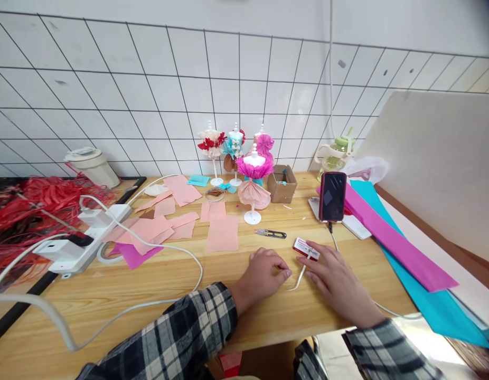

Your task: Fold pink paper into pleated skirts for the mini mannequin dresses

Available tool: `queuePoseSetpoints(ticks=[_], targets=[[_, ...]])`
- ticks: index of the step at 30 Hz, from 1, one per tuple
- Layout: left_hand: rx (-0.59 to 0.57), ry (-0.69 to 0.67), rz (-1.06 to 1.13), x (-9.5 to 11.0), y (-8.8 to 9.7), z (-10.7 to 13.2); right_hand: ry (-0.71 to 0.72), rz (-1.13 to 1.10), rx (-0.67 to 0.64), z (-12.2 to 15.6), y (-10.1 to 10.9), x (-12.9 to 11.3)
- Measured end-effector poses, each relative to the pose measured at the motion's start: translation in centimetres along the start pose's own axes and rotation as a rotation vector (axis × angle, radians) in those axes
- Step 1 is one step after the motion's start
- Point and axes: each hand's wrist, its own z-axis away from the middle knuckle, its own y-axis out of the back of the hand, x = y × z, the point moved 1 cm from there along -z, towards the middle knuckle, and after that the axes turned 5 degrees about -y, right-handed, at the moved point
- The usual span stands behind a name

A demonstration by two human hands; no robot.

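Note:
My left hand (263, 275) is near the table's front, thumb and forefinger pinched together. Whatever sits between those fingertips is too small to make out. To its right, my right hand (336, 281) lies palm down with stretched fingers. Its fingertips touch a small red-and-white box (303, 247). Under these fingers runs a thin white curved tool (297, 281), its bent tip pointing at my left hand; its kind is unclear. Thread snips (271, 233) lie just beyond both hands. Behind them stands a small white dress form (252, 216) in magenta and peach crepe paper.
Several dressed forms (215, 171) and a cardboard box (282, 184) stand at the back. Peach paper pieces (223, 235) and a power strip (97, 232) with cables lie left. At right are a phone (332, 196), magenta paper (395, 237) and a green bottle (335, 158).

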Motion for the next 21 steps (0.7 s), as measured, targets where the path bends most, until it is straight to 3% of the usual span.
queuePoseSetpoints(ticks=[3, 9, 21], targets=[[0.013, -0.042, -0.005, 0.1, 0.2, 0.2, 0.111, 0.021, -0.080, -1.1, -0.7, -0.1], [-0.020, -0.120, -0.105, 1.4, 0.2, 0.4, 0.139, -0.066, -0.136, -2.1, -1.5, 0.4], [-0.059, -0.250, -0.306, 2.0, 0.0, -0.5, 0.130, -0.142, -0.081, -1.8, -3.1, 0.6]])
